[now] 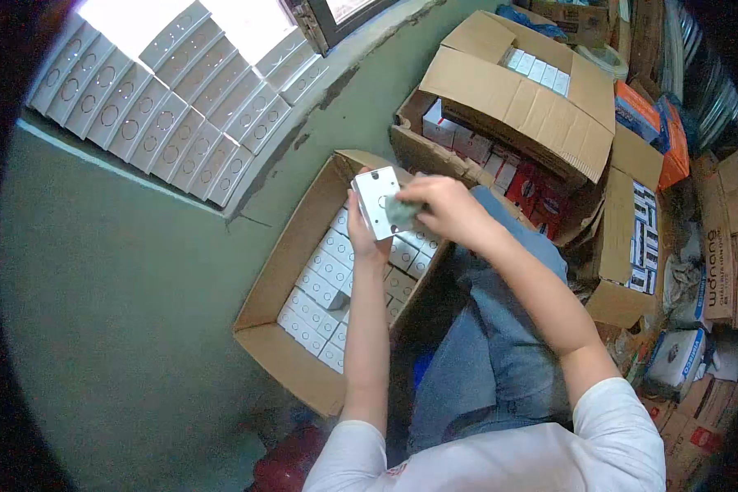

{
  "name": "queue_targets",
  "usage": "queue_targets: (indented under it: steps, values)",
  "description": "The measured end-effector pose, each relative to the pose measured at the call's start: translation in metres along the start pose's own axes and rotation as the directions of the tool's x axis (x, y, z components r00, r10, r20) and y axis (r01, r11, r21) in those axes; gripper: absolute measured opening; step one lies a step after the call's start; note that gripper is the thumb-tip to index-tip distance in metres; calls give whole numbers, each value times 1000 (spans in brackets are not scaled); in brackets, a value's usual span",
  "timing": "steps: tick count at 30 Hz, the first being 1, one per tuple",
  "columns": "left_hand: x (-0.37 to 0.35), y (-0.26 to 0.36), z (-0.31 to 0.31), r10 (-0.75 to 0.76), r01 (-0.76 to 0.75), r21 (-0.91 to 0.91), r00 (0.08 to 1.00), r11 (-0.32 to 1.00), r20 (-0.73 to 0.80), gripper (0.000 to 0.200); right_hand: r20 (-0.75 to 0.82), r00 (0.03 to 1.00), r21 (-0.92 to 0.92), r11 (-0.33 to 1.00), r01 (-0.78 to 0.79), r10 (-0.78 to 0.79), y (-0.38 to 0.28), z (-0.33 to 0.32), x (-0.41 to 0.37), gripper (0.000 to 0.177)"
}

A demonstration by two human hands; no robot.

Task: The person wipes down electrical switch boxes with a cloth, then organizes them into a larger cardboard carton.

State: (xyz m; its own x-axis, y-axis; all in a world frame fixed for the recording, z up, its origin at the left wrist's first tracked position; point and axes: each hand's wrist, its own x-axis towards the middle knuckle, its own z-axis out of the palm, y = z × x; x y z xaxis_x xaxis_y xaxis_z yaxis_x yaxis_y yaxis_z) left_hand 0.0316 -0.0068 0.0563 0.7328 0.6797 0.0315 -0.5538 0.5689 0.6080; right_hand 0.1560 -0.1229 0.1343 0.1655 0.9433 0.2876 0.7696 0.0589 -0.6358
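Observation:
My left hand (359, 231) grips a white electrical wall box (369, 190) by its edges, its flat face with round knockout marks turned up. Against that face my right hand (449, 209) presses a small grey-green cloth (398, 213), slightly blurred, pinched in the fingers. Both hands are over an open cardboard carton (262, 310). Rows of similar white boxes (309, 310) lie inside it, partly hidden by my left forearm.
Many white boxes (131, 123) are stacked on the window ledge at the upper left. To the right stand open cartons (521, 98) of packaged goods, including a carton (623, 234) with black-and-white items. A blue-and-white package (676, 361) lies at the far right.

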Motion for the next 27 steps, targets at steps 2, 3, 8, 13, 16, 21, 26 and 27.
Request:
queue_targets:
  steps: [2,3,8,13,16,21,26,27]
  values:
    - [1,-1,-8,-5,6,13,999,1000,-43,51,4,1000,24,1000,-8,8,7,9,-3,39]
    - [0,1,-6,-9,10,19,998,1000,-63,51,5,1000,35,999,-12,12,6,10,-2,39]
    - [-4,-16,13,-98,99,44,995,994,-29,53,-349,937,-94,996,-7,-26,10,4,11,34]
    - [1,-4,-1,-96,104,147,994,984,-59,51,101,995,50,999,-23,17,6,10,-12,33]
    - [2,-4,0,-84,96,142,992,985,-94,50,-91,992,-1,996,-87,87,3,12,-7,35]
    - [-5,-24,5,-217,229,81,967,970,-133,45,-359,933,-72,997,-20,-7,2,4,5,35]
    - [-2,-11,-1,-140,152,114,984,982,-110,49,73,996,31,999,45,-47,2,11,-8,32]
    - [-2,-8,1,-131,146,136,985,980,-114,49,109,993,18,999,32,-34,3,13,-9,34]
